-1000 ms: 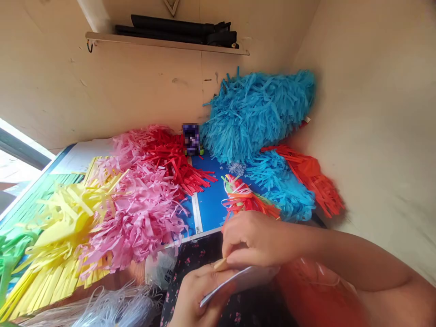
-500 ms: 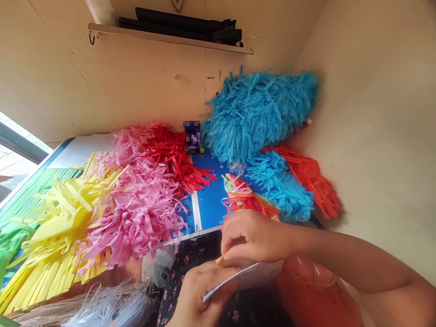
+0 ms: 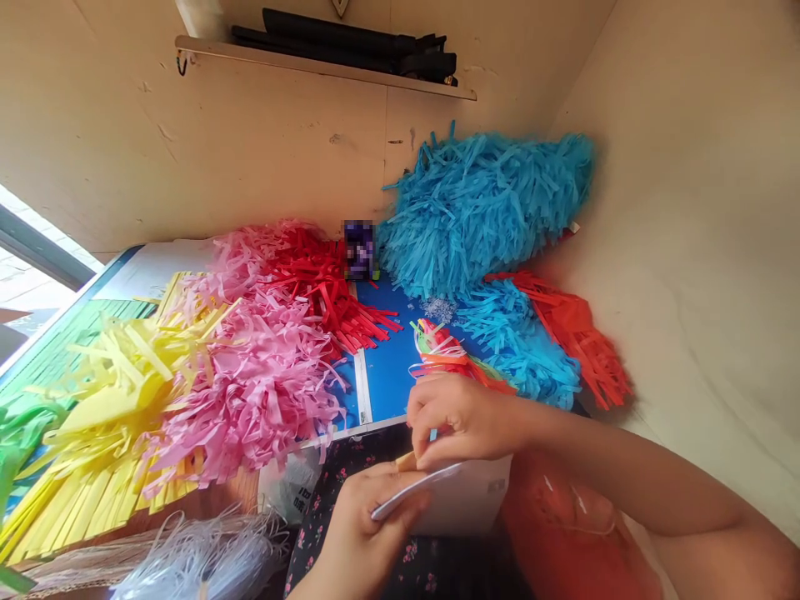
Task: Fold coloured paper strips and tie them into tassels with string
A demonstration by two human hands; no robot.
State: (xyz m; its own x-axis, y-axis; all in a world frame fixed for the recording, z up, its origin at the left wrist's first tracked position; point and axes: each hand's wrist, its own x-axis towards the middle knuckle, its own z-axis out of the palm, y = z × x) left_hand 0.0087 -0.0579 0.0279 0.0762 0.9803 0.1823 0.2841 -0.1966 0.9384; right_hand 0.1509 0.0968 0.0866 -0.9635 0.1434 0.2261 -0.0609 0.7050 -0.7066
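Observation:
My left hand (image 3: 368, 521) is closed around a stiff white card or folded paper (image 3: 475, 496), held tilted above my lap. A small tan piece (image 3: 406, 461) sticks up between my hands. Its lower end is hidden behind my left fingers. My right hand (image 3: 466, 417) is curled in a pinch, thumb and fingertips at this tan piece, with its wrist over the table's front edge. Just beyond the right hand lies a bundle of multicoloured strips (image 3: 441, 346), mostly red-orange with some green and white.
Fringed strips lie on the blue table (image 3: 387, 379): pink (image 3: 256, 392), yellow (image 3: 118, 400), red (image 3: 318, 283), light blue (image 3: 487, 208) and orange (image 3: 581, 325). Clear bits (image 3: 439, 310) lie mid-table. White stringy strands (image 3: 206, 558) sit lower left. A shelf (image 3: 325, 71) hangs on the wall.
The white card has tilted so that more of its face shows. Both hands have risen slightly, and the gap inside my right fingers is wider. The view has shifted a little.

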